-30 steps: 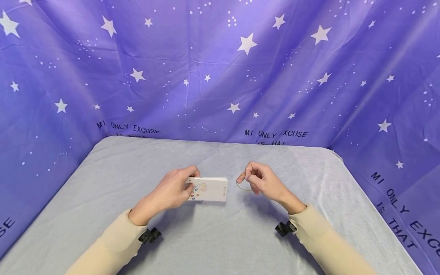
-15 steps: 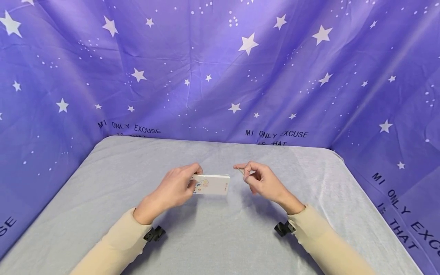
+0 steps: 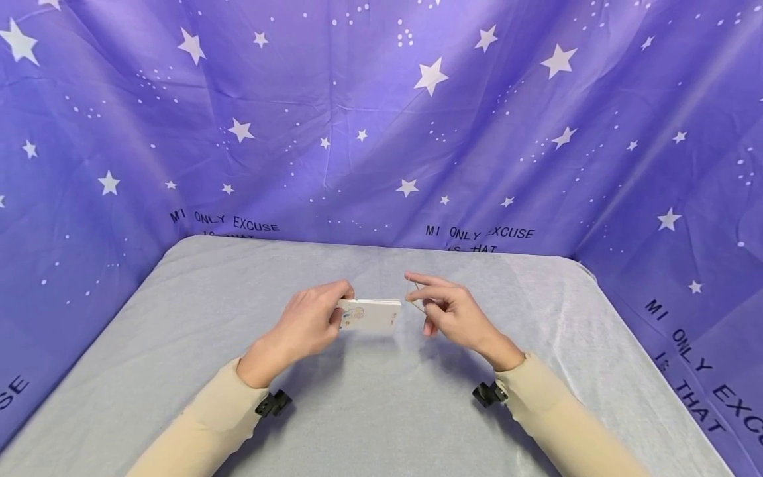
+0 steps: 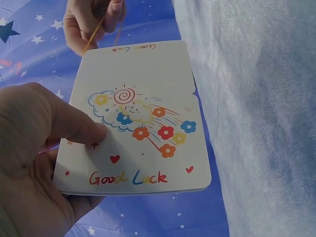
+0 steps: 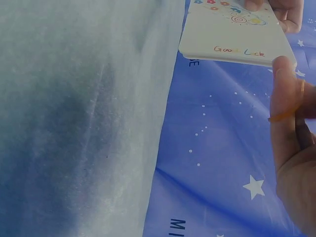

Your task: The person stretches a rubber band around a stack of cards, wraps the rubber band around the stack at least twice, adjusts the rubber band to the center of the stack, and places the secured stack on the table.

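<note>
My left hand (image 3: 304, 321) grips a thin stack of white cards (image 3: 375, 315) by its left end, thumb on the printed face. In the left wrist view the card stack (image 4: 143, 74) shows a sun, clouds, coloured flowers and "Good Luck" lettering; its right edge has a small notch. Just to the right, my right hand (image 3: 461, 321) holds a thin tan rubber band (image 3: 415, 306), stretched between its spread fingers and thumb. The rubber band (image 5: 288, 116) looks orange in the right wrist view, where the thumb tip reaches the stack's near corner.
A pale grey-blue cloth covers the table (image 3: 381, 411) beneath both hands. Behind and at the sides hangs a purple curtain (image 3: 334, 165) with white stars and lettering. Small black devices are strapped at the left wrist (image 3: 273, 403) and right wrist (image 3: 491, 393).
The card stack has risen, tilted flatter and moved slightly right with my left hand. My right fingers have spread, pulling the rubber band from a loose loop into a taut one.
</note>
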`<state>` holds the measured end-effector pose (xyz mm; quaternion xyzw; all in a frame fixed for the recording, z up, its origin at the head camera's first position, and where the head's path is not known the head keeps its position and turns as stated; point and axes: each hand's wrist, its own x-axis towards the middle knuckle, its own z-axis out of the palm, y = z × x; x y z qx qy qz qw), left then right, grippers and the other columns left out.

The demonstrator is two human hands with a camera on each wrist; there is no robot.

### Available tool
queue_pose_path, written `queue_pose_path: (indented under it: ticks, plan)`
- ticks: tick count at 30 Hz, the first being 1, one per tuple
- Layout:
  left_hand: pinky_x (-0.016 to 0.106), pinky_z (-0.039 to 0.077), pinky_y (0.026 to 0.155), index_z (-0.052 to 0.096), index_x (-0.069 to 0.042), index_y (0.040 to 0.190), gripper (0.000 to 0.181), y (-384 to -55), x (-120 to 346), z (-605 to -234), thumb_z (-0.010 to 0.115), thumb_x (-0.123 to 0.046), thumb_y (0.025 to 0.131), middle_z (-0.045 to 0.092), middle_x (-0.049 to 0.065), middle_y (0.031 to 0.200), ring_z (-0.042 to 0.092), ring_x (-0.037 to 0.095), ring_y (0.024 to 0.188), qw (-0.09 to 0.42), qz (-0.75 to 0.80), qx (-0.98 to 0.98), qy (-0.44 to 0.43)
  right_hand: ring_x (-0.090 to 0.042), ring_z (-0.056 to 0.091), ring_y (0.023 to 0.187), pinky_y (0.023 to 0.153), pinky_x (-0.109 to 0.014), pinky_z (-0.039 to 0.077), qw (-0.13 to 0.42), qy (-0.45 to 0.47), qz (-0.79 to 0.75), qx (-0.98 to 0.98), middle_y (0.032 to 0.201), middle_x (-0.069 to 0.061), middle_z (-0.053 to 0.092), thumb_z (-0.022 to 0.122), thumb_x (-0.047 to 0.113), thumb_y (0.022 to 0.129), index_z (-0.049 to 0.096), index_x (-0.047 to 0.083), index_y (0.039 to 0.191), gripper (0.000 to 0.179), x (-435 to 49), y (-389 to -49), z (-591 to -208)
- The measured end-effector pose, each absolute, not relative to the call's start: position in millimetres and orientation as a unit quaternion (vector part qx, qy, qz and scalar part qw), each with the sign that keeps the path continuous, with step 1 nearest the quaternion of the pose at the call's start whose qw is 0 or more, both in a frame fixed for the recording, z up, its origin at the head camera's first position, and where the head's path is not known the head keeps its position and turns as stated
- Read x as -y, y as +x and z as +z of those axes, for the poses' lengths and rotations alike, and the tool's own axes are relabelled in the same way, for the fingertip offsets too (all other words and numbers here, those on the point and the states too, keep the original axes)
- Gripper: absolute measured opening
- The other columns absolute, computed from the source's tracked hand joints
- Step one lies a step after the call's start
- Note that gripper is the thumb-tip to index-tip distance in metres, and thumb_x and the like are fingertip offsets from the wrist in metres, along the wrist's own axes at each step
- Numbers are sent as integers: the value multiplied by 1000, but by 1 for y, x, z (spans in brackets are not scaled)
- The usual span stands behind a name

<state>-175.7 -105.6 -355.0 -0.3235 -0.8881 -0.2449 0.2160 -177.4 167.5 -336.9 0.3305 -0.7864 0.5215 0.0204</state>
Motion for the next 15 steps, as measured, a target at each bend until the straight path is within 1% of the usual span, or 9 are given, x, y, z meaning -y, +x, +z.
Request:
queue_pose_path:
  ticks: [3,7,9,13,15]
  plan:
    - [32,47,56,59,-12,93,34,-177,105,-355,63,11,68,67,0,85,59,14,67,224,-237,888,-325,-26,61,49,47,-35,54,17,330,522,786,139,-22,46,55,-13,88,65,-6,112,27,-166,-176,-335]
    - [34,48,55,58,-12,93,33,-177,104,-354,63,10,69,67,2,85,61,16,69,234,-229,887,-327,-30,61,50,48,-36,54,0,328,528,783,142,-16,45,66,-7,84,61,-3,120,36,-165,-178,-338]
    - [34,47,55,58,-12,92,33,-177,103,-353,63,11,68,67,2,84,60,16,68,238,-227,886,-327,-31,61,51,49,-35,54,2,334,523,784,142,-17,43,69,-6,82,59,-3,122,41,-164,-178,-338]
    - [34,47,54,58,-12,92,34,-178,102,-354,63,11,67,66,1,83,59,16,69,247,-224,884,-326,-24,62,53,53,-32,55,24,354,491,796,143,-20,42,75,-3,77,57,-2,123,49,-160,-176,-333]
    - [34,47,55,58,-12,92,34,-179,101,-354,62,11,67,66,1,83,59,15,70,250,-223,883,-327,-19,62,54,55,-31,55,32,358,473,804,143,-19,42,77,-1,75,57,-1,124,52,-158,-175,-331]
